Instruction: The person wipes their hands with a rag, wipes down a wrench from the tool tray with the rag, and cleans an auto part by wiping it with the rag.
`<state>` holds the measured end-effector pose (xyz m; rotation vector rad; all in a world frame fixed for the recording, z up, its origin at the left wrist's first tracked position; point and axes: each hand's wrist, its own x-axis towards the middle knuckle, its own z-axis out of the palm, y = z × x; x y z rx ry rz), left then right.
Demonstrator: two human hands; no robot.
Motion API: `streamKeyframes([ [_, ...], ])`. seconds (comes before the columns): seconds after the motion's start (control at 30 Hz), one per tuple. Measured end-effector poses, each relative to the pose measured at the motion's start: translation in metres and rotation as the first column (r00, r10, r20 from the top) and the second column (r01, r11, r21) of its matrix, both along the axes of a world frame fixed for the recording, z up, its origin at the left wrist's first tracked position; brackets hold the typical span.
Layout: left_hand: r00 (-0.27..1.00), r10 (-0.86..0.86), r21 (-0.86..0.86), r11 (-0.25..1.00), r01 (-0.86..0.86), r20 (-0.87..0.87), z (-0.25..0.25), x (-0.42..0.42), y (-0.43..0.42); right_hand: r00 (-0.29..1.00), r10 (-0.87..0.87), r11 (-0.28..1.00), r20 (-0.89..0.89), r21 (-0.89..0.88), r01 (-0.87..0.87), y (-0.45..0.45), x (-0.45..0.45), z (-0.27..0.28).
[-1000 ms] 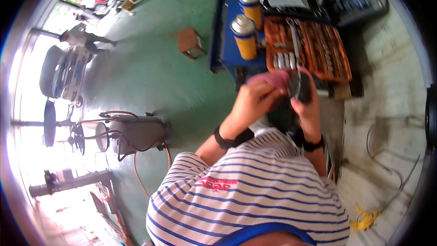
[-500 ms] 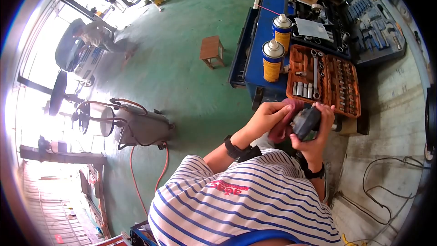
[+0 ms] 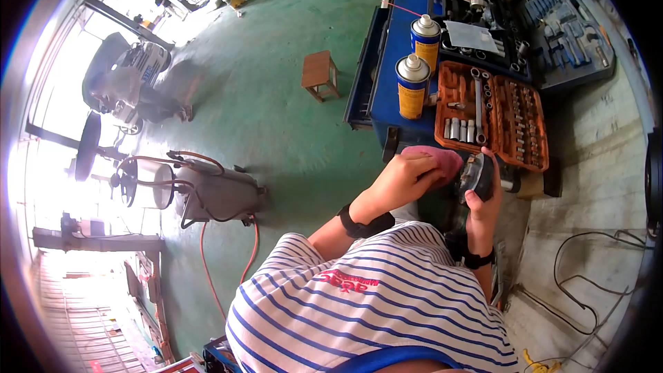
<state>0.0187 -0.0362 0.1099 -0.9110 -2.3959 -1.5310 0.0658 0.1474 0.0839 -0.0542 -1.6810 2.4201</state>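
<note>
A dull red cloth (image 3: 445,161) is bunched in my left hand (image 3: 406,178), its fingers closed round it. In my right hand (image 3: 485,197) is a rounded black part (image 3: 476,178) with brassy metal pieces on the side facing the cloth. My right thumb and fingers grip it round its edge. I cannot make out exactly what the part is. The cloth is beside the part, close to its metal side. Just beyond both hands, an orange socket set case (image 3: 507,145) lies open, with sockets and a combination wrench (image 3: 478,107) in it.
Two spray cans (image 3: 412,90) stand on the blue tool cabinet (image 3: 387,76). A grey tool case (image 3: 573,41) lies open farther back. On the green floor are a wooden stool (image 3: 319,74) and a grey tank (image 3: 214,193) with hoses. Another person (image 3: 131,86) bends by a vehicle.
My left hand and the cloth have drawn slightly apart from the black part. The part has turned in my right hand, showing more of its metal side. The other person has shifted.
</note>
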Motion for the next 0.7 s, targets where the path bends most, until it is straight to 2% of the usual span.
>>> streamKeyframes([
  [0.07,0.999,0.011,0.034,0.999,-0.009,-0.047,0.001,-0.002,0.003,1.0,-0.002,0.999,0.021,0.034,0.002,0.0,-0.001,-0.004],
  [0.1,0.999,0.012,0.033,0.999,-0.01,-0.046,0.0,-0.002,0.001,0.992,-0.068,0.956,-0.105,0.278,0.095,0.002,-0.003,-0.008],
  [0.13,1.0,-0.022,-0.016,1.0,0.022,0.006,-0.001,-0.002,-0.001,0.965,-0.1,0.846,-0.242,0.49,0.211,0.002,-0.005,-0.01],
  [0.17,0.997,-0.055,-0.062,0.996,0.058,0.06,-0.003,-0.003,-0.004,0.965,-0.102,0.846,-0.241,0.489,0.211,0.003,-0.005,-0.01],
  [0.2,0.997,-0.056,-0.063,0.996,0.06,0.06,-0.005,-0.003,-0.005,0.944,-0.056,0.764,-0.324,0.595,0.25,0.005,-0.005,-0.005],
  [0.23,0.984,-0.101,-0.031,0.994,0.107,0.144,-0.008,-0.003,-0.007,0.918,0.002,0.667,-0.397,0.685,0.295,0.005,-0.005,-0.002],
  [0.27,0.963,-0.147,0.006,0.989,0.15,0.227,-0.01,-0.002,-0.008,0.918,0.003,0.666,-0.396,0.686,0.294,0.005,-0.005,-0.001],
  [0.3,0.963,-0.146,0.008,0.989,0.148,0.227,-0.012,-0.002,-0.011,0.915,0.024,0.676,-0.403,0.681,0.282,0.004,-0.005,-0.001],
  [0.37,0.896,-0.21,0.075,0.978,0.196,0.391,-0.013,-0.001,-0.017,0.911,0.048,0.685,-0.41,0.677,0.269,0.002,-0.006,0.0],
  [0.4,0.897,-0.208,0.075,0.978,0.194,0.391,-0.016,0.0,-0.018,0.914,0.079,0.697,-0.397,0.678,0.234,0.001,-0.006,0.001],
  [0.47,0.845,-0.21,0.248,0.964,0.095,0.492,-0.021,0.003,-0.017,0.917,0.111,0.708,-0.384,0.678,0.198,-0.001,-0.007,0.003],
  [0.5,0.845,-0.21,0.249,0.964,0.094,0.493,-0.02,0.004,-0.018,0.908,0.121,0.684,-0.4,0.697,0.216,-0.003,-0.007,0.005],
  [0.57,0.749,-0.213,0.292,0.956,0.027,0.627,-0.015,0.005,-0.02,0.9,0.131,0.658,-0.417,0.715,0.236,-0.007,-0.007,0.007],
  [0.7,0.76,-0.2,0.306,0.952,0.002,0.619,-0.013,0.003,-0.022,0.866,0.11,0.622,-0.487,0.714,0.322,-0.013,-0.005,0.009],
])
